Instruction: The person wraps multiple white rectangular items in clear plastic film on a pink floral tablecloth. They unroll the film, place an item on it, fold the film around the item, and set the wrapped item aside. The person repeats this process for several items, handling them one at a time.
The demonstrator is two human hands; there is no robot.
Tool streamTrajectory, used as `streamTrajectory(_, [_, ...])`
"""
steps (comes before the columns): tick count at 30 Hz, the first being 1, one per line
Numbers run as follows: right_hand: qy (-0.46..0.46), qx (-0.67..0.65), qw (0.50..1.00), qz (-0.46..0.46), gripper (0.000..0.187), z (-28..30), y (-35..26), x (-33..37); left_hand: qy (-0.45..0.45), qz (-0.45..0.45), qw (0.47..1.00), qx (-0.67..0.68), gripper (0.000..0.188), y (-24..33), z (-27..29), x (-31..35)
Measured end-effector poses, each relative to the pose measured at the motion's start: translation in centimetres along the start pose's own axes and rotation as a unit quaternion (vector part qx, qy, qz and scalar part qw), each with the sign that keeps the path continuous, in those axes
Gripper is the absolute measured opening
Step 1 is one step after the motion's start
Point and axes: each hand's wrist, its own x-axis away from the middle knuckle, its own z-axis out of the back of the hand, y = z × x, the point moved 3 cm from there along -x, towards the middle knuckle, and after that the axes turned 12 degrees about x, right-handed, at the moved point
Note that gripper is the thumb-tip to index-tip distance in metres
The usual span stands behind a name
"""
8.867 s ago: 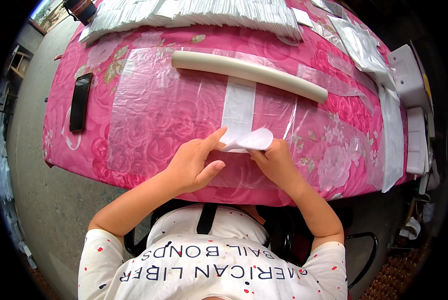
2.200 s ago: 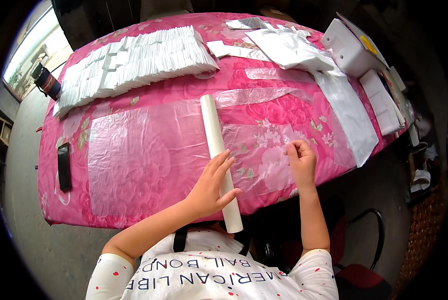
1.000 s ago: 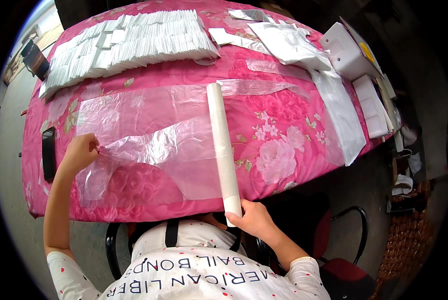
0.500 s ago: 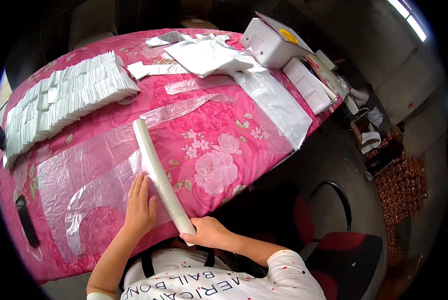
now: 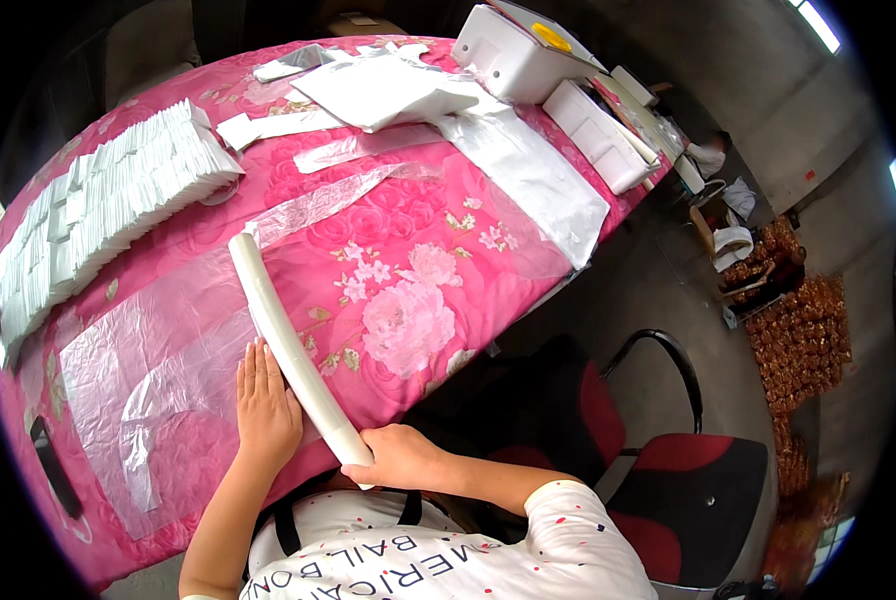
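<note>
A long whitish roll of plastic film (image 5: 290, 345) lies slanted across the near part of the table. My right hand (image 5: 400, 458) is wrapped round its near end. Close by the roll's left side, my left hand (image 5: 268, 405) lies flat, fingers stretched out together and thumb near the roll. Beneath that hand, a thin clear plastic sheet (image 5: 108, 370) spreads leftward over the pink flowered cloth (image 5: 408, 325). It has a shiny crease in it. Whether the sheet is joined to the roll I cannot tell.
White folded packets (image 5: 118, 200) stand in rows at the far left. White plastic sheets (image 5: 388, 90) lie at the back, beside white foam boxes (image 5: 518, 60). A black phone-like object (image 5: 56, 468) rests at the left edge. A black and red chair (image 5: 688, 500) stands right.
The view has shifted a little, so most things sit differently in it. The roll has moved slightly left over the cloth, both hands with it. The sheet's shiny crease looks shorter.
</note>
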Motion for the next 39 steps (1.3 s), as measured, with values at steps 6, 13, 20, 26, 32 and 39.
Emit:
streamTrajectory(6, [0.022, 0.015, 0.999, 0.021, 0.043, 0.5, -0.5, -0.2, 0.010, 0.002, 1.000, -0.028, 0.057, -0.2, -0.3, -0.2])
streamTrajectory(13, [0.060, 0.020, 0.998, 0.003, 0.044, 4.7, -0.5, -3.8, 0.028, -0.007, 0.999, -0.024, 0.057, -0.2, -0.4, 0.2])
streamTrajectory(20, [0.016, -0.219, 0.976, 0.018, 0.039, 8.0, -1.3, -16.7, 0.035, -0.009, 0.999, -0.016, 0.055, -0.3, -0.4, 0.2])
streamTrajectory(26, [0.028, -0.445, 0.895, 0.022, 0.031, 8.8, -2.8, -19.2, 0.028, -0.010, 1.000, -0.008, 0.055, -0.3, -0.4, 0.2])
streamTrajectory(32, [0.042, -0.623, 0.779, 0.054, 0.025, 8.6, -1.9, -23.0, 0.027, 0.000, 1.000, -0.010, 0.055, -0.3, -0.4, 0.2])
streamTrajectory(39, [0.112, -0.800, 0.577, 0.124, 0.028, 10.5, -1.2, -25.0, 0.019, 0.003, 1.000, -0.012, 0.056, -0.1, -0.1, 0.0])
